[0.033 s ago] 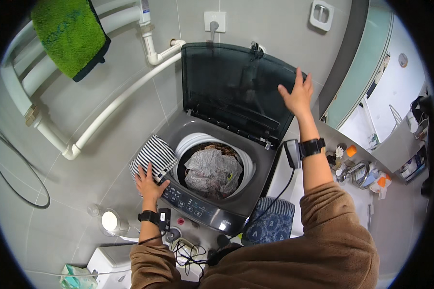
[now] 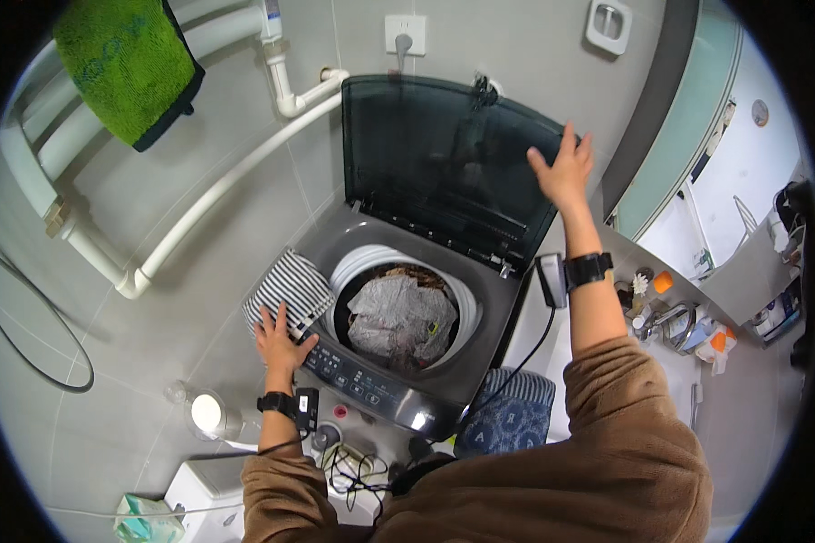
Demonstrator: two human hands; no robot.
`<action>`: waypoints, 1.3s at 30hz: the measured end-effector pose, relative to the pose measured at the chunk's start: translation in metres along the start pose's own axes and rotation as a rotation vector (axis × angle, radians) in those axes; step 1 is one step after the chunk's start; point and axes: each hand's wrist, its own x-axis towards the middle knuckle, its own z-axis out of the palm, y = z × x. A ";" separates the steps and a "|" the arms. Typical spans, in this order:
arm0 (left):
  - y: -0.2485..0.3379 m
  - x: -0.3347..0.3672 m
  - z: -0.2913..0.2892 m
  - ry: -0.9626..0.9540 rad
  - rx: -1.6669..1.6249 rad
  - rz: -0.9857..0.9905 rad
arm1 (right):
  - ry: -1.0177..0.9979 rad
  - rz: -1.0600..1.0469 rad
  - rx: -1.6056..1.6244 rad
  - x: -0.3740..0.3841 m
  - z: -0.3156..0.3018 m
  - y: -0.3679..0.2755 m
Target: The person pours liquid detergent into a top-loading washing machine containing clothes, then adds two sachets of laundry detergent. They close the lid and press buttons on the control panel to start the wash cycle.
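Observation:
A dark grey top-loading washing machine point(image 2: 398, 398) stands before me, its tinted lid point(image 2: 444, 163) raised against the wall. Inside the white-rimmed drum point(image 2: 466, 312) lie a crumpled grey, thin-looking item point(image 2: 394, 312) and some brown material behind it. My right hand point(image 2: 566, 172) is at the lid's upper right corner, fingers spread; whether it touches the lid I cannot tell. At the machine's front left corner my left hand point(image 2: 281, 348) is open, fingers against the near edge of a black-and-white striped cloth point(image 2: 292, 288). That cloth lies over the corner beside the control panel.
White pipes point(image 2: 217, 190) run along the left wall, with a green towel point(image 2: 127, 68) hanging over them. A blue patterned cloth item point(image 2: 507, 416) is right of the machine. Cables point(image 2: 358, 475) tangle near my waist. A cluttered washbasin counter point(image 2: 675, 326) stands at the right.
Very little differs: the view has shifted slightly, and my right hand appears a touch higher and further right by the lid's corner. My left hand stays at the striped cloth.

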 end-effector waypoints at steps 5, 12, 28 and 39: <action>-0.027 0.015 0.010 -0.015 -0.069 0.053 | 0.017 0.064 0.271 0.040 0.019 0.027; -0.055 0.029 0.007 0.321 -0.180 0.169 | -0.072 -0.078 0.444 -0.009 -0.055 0.009; -0.095 -0.098 -0.100 0.596 -0.532 -0.220 | -0.385 -0.609 0.457 -0.244 -0.156 -0.062; -0.085 -0.103 -0.109 0.459 -0.578 -0.180 | -0.556 -0.802 0.328 -0.323 -0.120 -0.034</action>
